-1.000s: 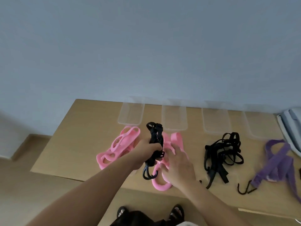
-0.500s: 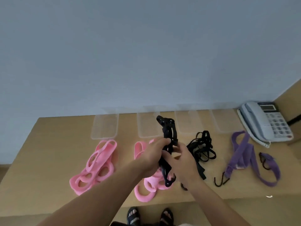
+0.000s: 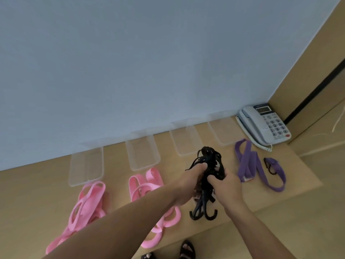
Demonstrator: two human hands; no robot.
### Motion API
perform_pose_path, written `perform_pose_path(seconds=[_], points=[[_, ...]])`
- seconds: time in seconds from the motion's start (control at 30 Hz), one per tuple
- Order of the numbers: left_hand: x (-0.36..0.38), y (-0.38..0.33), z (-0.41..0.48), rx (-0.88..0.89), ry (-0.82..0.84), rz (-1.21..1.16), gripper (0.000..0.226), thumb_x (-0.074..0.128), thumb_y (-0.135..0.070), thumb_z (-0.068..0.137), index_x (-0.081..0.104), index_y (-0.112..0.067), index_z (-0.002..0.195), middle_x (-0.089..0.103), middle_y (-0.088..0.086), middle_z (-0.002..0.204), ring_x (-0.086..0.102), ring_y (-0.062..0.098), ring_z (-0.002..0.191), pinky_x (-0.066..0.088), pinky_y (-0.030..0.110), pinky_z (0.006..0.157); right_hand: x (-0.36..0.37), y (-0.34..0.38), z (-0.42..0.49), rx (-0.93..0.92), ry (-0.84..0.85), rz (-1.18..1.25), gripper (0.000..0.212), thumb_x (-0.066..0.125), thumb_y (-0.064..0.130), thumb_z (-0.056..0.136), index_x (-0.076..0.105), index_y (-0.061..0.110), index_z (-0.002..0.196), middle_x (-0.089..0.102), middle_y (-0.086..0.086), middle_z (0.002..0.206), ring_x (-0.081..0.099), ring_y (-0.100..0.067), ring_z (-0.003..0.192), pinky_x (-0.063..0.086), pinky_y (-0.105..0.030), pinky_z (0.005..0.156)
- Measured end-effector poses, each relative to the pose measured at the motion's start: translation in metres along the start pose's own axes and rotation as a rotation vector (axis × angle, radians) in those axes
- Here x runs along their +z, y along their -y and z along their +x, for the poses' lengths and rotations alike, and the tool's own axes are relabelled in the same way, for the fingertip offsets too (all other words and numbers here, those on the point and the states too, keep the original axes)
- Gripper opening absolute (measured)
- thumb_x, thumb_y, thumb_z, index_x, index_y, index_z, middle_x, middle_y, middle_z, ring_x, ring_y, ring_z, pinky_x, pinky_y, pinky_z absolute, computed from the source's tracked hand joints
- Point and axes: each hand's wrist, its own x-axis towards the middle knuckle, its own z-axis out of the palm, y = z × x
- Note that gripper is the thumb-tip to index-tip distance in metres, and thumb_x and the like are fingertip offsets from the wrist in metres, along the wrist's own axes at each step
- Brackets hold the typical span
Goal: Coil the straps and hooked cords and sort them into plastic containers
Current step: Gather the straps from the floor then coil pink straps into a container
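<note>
so left hand and right hand both curl round the floppy-looking, light black hooked cords mid-bundle, stiff hooks dangling below the fingers.

Office-like room: desk phone at 2 o'clock on wooden desk, plain wall behind.

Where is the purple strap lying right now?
In the head view, the purple strap lies uncoiled on the right side of the wooden table, just in front of the telephone and right of the black hooked cords.
</note>
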Motion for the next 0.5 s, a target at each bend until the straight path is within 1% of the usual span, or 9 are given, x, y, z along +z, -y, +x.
perform_pose_path(seconds=[0.07,0.13,0.17,0.23,0.33,0.4,0.43,0.47,0.5], points=[[-0.004,0.005,0.0,0.009,-0.051,0.085,0.036,0.041,-0.047,0.098,0.065,-0.02,0.099,0.065,-0.003,0.087,0.056,0.014,0.077,0.041,0.031,0.075,0.0,-0.002,0.011,-0.001,0.008,-0.083,0.017,0.069,0.021,0.08,0.063,0.02,0.096,0.069,0.003,0.088,0.065,-0.017,0.084,0.057,-0.041,0.074],[-0.012,0.009,-0.001,-0.012,-0.125,0.211,0.032,0.045,-0.048,0.093,0.061,-0.021,0.095,0.062,-0.002,0.092,0.053,0.017,0.084,0.039,0.035,0.077,0.003,-0.006,0.023,0.006,0.097,-0.224,0.02,0.067,0.023,0.082,0.06,0.021,0.101,0.067,0.004,0.091,0.064,-0.017,0.085,0.056,-0.039,0.073],[-0.017,0.011,-0.002,-0.028,-0.142,0.284,0.028,0.046,-0.045,0.093,0.06,-0.021,0.097,0.06,0.0,0.098,0.054,0.019,0.089,0.042,0.035,0.077,0.006,-0.009,0.028,0.002,0.149,-0.298,0.024,0.066,0.023,0.083,0.058,0.021,0.106,0.067,0.004,0.093,0.063,-0.017,0.086,0.055,-0.036,0.072],[-0.026,0.015,-0.004,-0.072,-0.154,0.396,0.024,0.046,-0.039,0.097,0.059,-0.022,0.108,0.059,0.001,0.112,0.058,0.02,0.101,0.049,0.036,0.082,0.011,-0.014,0.035,-0.025,0.2,-0.413,0.032,0.066,0.024,0.083,0.054,0.021,0.113,0.065,0.003,0.097,0.061,-0.016,0.086,0.052,-0.034,0.07],[-0.036,0.018,-0.008,-0.106,-0.187,0.427,0.026,0.049,-0.036,0.097,0.055,-0.023,0.119,0.058,0.003,0.124,0.061,0.021,0.109,0.053,0.038,0.087,0.016,-0.022,0.038,-0.073,0.192,-0.471,0.036,0.067,0.029,0.081,0.055,0.019,0.113,0.062,-0.001,0.106,0.06,-0.019,0.089,0.055,-0.04,0.079],[-0.038,0.019,-0.01,-0.099,-0.224,0.416,0.029,0.051,-0.035,0.096,0.054,-0.021,0.121,0.059,0.003,0.12,0.063,0.02,0.106,0.056,0.03,0.076,0.016,-0.025,0.036,-0.052,0.18,-0.469,0.048,0.069,0.037,0.079,0.053,0.019,0.119,0.057,-0.002,0.114,0.06,-0.022,0.093,0.054,-0.041,0.08],[-0.038,0.018,-0.01,-0.095,-0.249,0.406,0.032,0.051,-0.035,0.096,0.053,-0.019,0.123,0.06,0.004,0.116,0.064,0.019,0.102,0.055,0.022,0.063,0.014,-0.026,0.035,-0.042,0.166,-0.457,0.054,0.07,0.041,0.077,0.051,0.019,0.123,0.055,-0.003,0.117,0.06,-0.023,0.095,0.054,-0.041,0.079],[-0.037,0.018,-0.011,-0.093,-0.279,0.399,0.034,0.051,-0.035,0.097,0.052,-0.018,0.126,0.061,0.004,0.111,0.065,0.018,0.097,0.049,0.017,0.05,0.012,-0.027,0.034,-0.045,0.142,-0.443,0.061,0.071,0.045,0.075,0.049,0.019,0.126,0.052,-0.003,0.121,0.059,-0.024,0.098,0.052,-0.039,0.078],[-0.037,0.018,-0.011,-0.086,-0.312,0.393,0.036,0.051,-0.035,0.097,0.052,-0.016,0.128,0.061,0.003,0.107,0.065,0.017,0.093,0.043,0.014,0.042,0.01,-0.027,0.032,-0.06,0.109,-0.433,0.068,0.072,0.049,0.074,0.046,0.02,0.13,0.05,-0.002,0.125,0.059,-0.024,0.101,0.05,-0.037,0.076]])
